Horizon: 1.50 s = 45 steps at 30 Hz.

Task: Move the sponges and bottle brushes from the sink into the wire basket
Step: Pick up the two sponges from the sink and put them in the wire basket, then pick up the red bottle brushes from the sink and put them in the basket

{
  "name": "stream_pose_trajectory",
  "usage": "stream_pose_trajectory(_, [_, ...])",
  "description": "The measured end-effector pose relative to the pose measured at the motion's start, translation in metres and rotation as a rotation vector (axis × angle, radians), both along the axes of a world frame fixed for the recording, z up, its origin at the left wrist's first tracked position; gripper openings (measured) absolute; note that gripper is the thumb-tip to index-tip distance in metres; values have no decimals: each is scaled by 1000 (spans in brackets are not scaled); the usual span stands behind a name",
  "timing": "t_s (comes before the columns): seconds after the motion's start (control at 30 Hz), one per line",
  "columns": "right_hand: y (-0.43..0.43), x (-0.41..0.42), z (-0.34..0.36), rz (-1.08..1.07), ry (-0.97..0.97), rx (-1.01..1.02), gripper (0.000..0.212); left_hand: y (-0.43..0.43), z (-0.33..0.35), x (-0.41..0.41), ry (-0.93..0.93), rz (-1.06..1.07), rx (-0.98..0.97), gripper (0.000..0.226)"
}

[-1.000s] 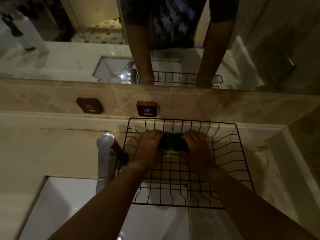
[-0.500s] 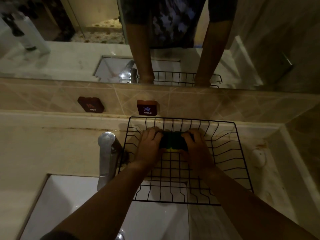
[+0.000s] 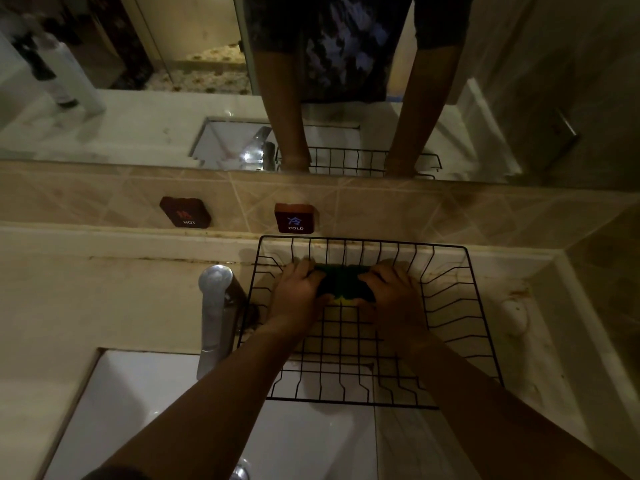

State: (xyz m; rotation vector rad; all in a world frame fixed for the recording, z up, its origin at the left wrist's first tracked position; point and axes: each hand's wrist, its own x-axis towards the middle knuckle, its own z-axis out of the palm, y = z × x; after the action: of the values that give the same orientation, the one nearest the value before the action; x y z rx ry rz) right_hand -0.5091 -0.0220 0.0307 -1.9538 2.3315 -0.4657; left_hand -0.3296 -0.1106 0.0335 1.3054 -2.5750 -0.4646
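Pale stone counter (image 3: 104,306) holds everything, dim light. White sink (image 3: 166,410) at lower left shows a bare floor as far as the view reaches; no bottle brushes visible, front part cut off by the frame. Black wire basket (image 3: 460,341) sits on the counter right of the chrome tap (image 3: 216,317), near edge overhanging the sink. Over the last second very little changes: both hands stay deep at the basket's far side, shifting only slightly toward the back wall. Left hand (image 3: 298,296) and right hand (image 3: 394,299) are both closed on the sponges (image 3: 343,284), green-topped with a yellow edge, pressed between them. Whether the sponges touch the basket floor I cannot tell. Judgement: sponge placement is nearly finished, release not yet made; brushes remain to be found.
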Motion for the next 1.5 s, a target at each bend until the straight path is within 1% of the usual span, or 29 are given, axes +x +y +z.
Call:
stream_pose_trajectory(0.1, [-3,1,2,0,-18,29,55,1,2,-1,-10,9,20,48])
stream_pose_trajectory(0.23, [-7,2,7,1,-22,173,53,1,12,-1,-49,-8,112,46])
stream_pose_trajectory(0.33, [-3,5,16,28,-31,228,56,6,21,6,-31,0,206,36])
stream_pose_trajectory(0.47, [6,10,32,38,-92,280,59,20,33,17,26,-17,230,34])
stream_pose_trajectory(0.57, [17,23,49,6,-114,260,54,32,46,27,74,-59,182,31])
stream_pose_trajectory(0.67, [37,39,65,-26,-187,222,35,45,56,35,77,-61,186,29])
stream_pose_trajectory(0.73, [49,52,74,-42,-214,232,28,53,65,43,62,-60,201,32])
stream_pose_trajectory(0.83, [67,77,88,-58,-212,249,30,65,78,59,35,-157,142,27])
stream_pose_trajectory(0.9, [80,94,99,-71,-213,200,31,72,88,70,31,-213,122,24])
stream_pose_trajectory(1.0, [94,118,115,-91,-167,153,30,78,101,88,54,-274,119,28])
stream_pose_trajectory(1.07, [102,135,125,-137,-140,142,26,83,107,101,72,-316,117,34])
stream_pose_trajectory(1.1, [105,143,128,-156,-133,136,25,87,109,108,81,-326,110,36])
stream_pose_trajectory(1.17, [111,158,133,-170,-118,134,25,94,113,123,96,-327,97,33])
stream_pose_trajectory(1.27, [118,179,137,-193,-101,120,26,104,114,147,81,-342,98,34])
stream_pose_trajectory(1.4, [124,203,130,-213,-96,84,28,111,111,178,87,-352,86,36])
stream_pose_trajectory(1.5, [129,218,119,-215,-80,78,33,116,109,198,84,-356,84,38])
